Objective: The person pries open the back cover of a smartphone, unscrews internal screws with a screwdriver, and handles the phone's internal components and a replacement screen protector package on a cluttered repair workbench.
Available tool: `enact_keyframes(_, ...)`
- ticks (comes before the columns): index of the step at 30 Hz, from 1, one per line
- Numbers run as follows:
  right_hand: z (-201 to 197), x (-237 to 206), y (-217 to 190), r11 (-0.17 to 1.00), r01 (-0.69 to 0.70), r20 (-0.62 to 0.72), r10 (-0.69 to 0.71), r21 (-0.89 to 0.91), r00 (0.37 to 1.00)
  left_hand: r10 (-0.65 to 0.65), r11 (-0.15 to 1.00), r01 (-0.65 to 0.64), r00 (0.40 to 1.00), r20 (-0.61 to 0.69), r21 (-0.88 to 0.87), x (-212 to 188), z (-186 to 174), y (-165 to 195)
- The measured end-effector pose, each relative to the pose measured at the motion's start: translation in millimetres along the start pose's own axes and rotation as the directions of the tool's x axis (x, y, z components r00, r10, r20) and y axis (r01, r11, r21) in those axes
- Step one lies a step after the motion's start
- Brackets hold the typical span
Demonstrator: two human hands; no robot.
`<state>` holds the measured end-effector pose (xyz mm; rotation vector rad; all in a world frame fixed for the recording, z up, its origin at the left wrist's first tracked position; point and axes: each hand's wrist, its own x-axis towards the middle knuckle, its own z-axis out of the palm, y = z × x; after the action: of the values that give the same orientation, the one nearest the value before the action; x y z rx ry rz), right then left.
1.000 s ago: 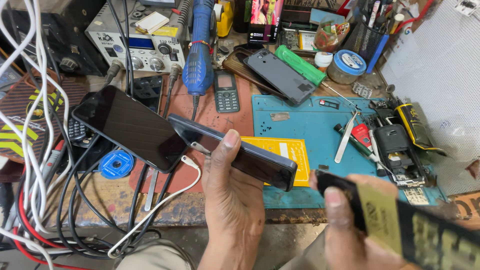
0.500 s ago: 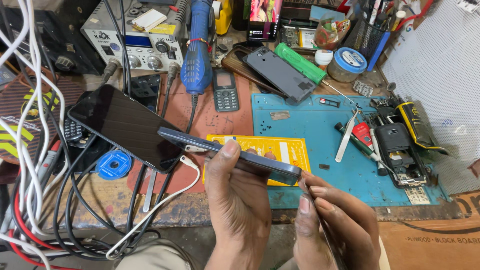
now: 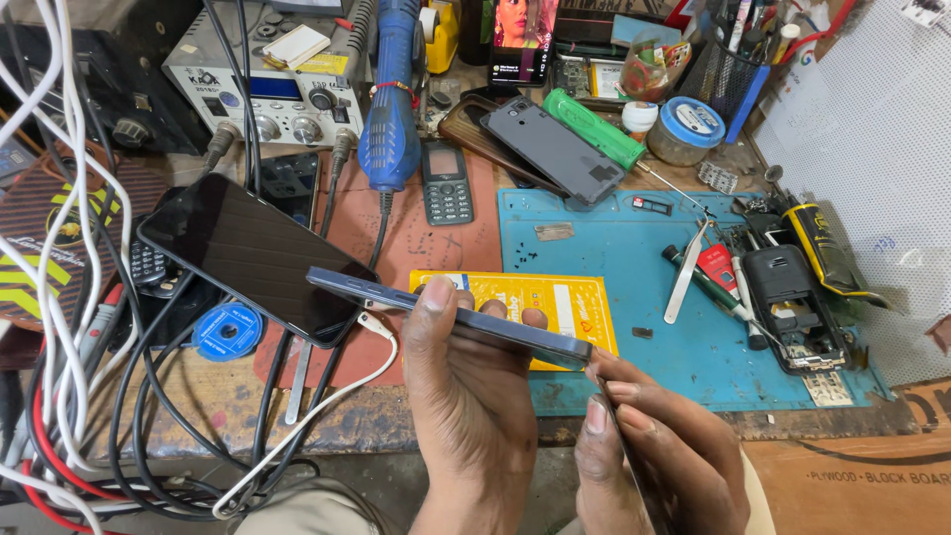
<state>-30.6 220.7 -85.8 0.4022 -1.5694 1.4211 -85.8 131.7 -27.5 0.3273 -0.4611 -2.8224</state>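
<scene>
Dark blue phone [image 3: 451, 317] sits edge-up in your left hand [image 3: 466, 396], long axis running upper-left to lower-right. Your right hand [image 3: 654, 451] pinches a thin dark tool [image 3: 606, 396] at its lower-right corner.

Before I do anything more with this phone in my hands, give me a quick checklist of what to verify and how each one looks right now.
1. Left hand grips the dark blue phone firmly, thumb on its upper edge: ok.
2. Right hand meets the phone's right corner with a thin tool pinched in its fingers: ok, though the tool tip is too small to see.
3. Phone held edge-on above the yellow card: ok.
4. Black-screened phone rests partly past the bench edge on cables: not ok.
5. White cable hangs clear of the held phone: cannot tell.
</scene>
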Motion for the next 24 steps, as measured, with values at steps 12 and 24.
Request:
enact_keyframes(12, -8, 25, -21, 0.924, 0.102, 0.267, 0.0, -0.368, 0.964, 0.049, 0.998, -0.049, 0.999, 0.004, -0.041, -1, -6, -13)
enact_keyframes(24, -45, -2, 18, 0.963, 0.059, 0.363, 0.042, -0.263, 0.931, 0.117, 0.992, -0.116, 0.993, -0.021, 0.041, 2, -7, -9)
